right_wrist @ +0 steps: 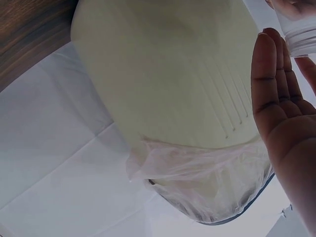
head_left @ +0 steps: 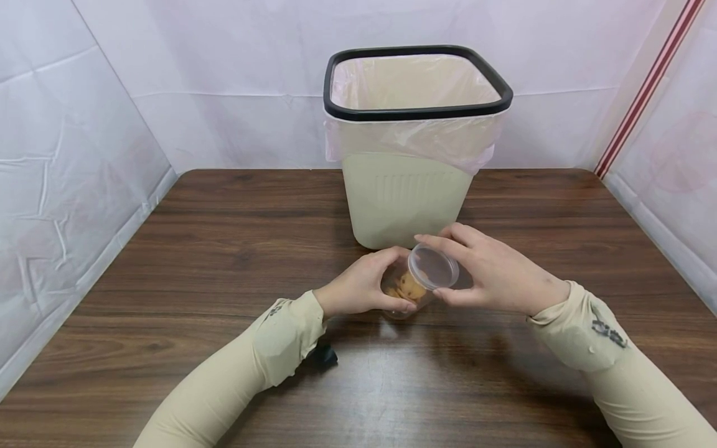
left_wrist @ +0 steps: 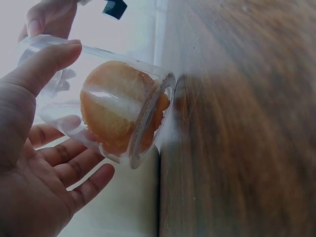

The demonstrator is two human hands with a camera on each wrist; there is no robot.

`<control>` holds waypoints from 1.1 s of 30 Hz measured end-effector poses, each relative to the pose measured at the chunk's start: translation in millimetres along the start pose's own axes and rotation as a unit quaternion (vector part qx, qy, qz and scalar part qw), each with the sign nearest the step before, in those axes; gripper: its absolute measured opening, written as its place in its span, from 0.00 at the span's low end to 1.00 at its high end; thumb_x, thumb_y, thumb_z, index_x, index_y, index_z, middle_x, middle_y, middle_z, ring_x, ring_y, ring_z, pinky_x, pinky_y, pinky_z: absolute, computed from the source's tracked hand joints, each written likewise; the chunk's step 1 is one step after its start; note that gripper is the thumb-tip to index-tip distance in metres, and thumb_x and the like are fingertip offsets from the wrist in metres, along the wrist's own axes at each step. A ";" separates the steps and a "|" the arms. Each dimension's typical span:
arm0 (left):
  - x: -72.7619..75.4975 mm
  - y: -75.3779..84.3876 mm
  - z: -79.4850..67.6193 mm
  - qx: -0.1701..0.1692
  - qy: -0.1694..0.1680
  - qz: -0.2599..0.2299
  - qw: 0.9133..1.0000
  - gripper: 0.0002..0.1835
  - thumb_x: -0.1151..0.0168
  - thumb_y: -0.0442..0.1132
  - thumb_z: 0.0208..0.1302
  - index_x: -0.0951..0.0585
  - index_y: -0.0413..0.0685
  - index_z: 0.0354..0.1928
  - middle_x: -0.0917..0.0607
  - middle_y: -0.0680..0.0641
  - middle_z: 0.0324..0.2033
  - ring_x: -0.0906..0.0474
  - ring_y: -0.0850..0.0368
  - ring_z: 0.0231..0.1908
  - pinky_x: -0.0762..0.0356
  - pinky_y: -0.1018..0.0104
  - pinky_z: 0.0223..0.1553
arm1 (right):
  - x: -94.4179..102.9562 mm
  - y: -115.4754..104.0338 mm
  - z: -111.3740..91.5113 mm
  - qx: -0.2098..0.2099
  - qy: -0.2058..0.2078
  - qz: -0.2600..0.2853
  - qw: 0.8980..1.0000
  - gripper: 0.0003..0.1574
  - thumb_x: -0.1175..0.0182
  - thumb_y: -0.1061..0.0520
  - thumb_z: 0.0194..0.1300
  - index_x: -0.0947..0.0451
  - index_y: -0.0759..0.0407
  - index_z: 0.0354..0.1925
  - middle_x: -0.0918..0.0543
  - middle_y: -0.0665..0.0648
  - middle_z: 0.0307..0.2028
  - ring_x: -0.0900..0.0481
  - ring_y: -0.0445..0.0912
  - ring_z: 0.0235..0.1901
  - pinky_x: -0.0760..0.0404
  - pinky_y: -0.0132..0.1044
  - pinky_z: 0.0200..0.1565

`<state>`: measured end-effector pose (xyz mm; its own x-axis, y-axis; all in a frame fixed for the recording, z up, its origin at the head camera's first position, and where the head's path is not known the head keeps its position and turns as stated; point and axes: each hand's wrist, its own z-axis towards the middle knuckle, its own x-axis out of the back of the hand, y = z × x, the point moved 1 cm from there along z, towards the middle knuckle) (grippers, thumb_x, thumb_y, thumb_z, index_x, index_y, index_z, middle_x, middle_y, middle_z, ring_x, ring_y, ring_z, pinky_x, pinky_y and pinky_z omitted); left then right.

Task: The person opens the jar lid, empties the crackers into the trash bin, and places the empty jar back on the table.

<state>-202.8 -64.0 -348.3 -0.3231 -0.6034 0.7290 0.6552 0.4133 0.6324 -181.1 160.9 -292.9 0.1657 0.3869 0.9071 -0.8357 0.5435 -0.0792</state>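
Observation:
A clear plastic jar (left_wrist: 64, 106) with round golden-brown cookies (left_wrist: 116, 96) in its lower part stands tilted, its base edge at the table. My left hand (head_left: 366, 283) holds it round the side between thumb and index finger, the other fingers spread loose in the left wrist view. At the jar's top, my right hand (head_left: 484, 267) grips the clear round lid (head_left: 434, 266) between thumb and fingers. Whether the lid is loose from the jar I cannot tell. In the right wrist view, the right palm and fingers partly show beside a clear ridged rim (right_wrist: 301, 42).
A cream trash bin (head_left: 406, 199) with a black rim ring (head_left: 420, 114) and a pinkish plastic liner (head_left: 414, 140) stands just behind the hands. A small dark object (head_left: 323, 359) lies by the left sleeve. White sheeting (head_left: 241, 81) surrounds the brown wooden table (head_left: 224, 249).

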 end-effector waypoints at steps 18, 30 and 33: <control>-0.7 -1.8 0.2 0.007 0.011 0.011 1.000 0.34 0.24 0.46 0.48 0.27 0.46 0.56 0.19 0.52 0.49 0.24 0.62 0.47 0.26 0.69 0.51 | -5.4 -10.8 1.9 -0.054 0.046 -0.058 0.996 0.43 0.37 0.30 0.54 0.27 0.59 0.55 0.21 0.56 0.41 0.21 0.48 0.37 0.20 0.42 0.35; 0.0 0.5 0.0 0.002 0.007 0.016 1.000 0.33 0.24 0.45 0.48 0.26 0.46 0.56 0.19 0.51 0.50 0.24 0.62 0.48 0.26 0.68 0.53 | -13.7 -18.7 3.5 -0.087 0.092 -0.110 0.986 0.38 0.39 0.30 0.49 0.26 0.59 0.43 0.22 0.56 0.32 0.23 0.49 0.30 0.22 0.40 0.26; -0.1 0.4 0.0 0.000 0.008 0.017 1.000 0.33 0.24 0.45 0.48 0.26 0.46 0.56 0.19 0.51 0.50 0.24 0.62 0.48 0.26 0.67 0.53 | -15.0 -19.7 3.8 -0.092 0.095 -0.112 0.985 0.38 0.39 0.30 0.49 0.26 0.59 0.43 0.22 0.56 0.33 0.22 0.49 0.31 0.21 0.41 0.27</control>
<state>-202.5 -63.8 -348.1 -0.2902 -0.5992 0.7462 0.6657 0.4338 0.6072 -169.1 141.5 -303.4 0.4456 0.3651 0.8174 -0.6610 0.7500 0.0254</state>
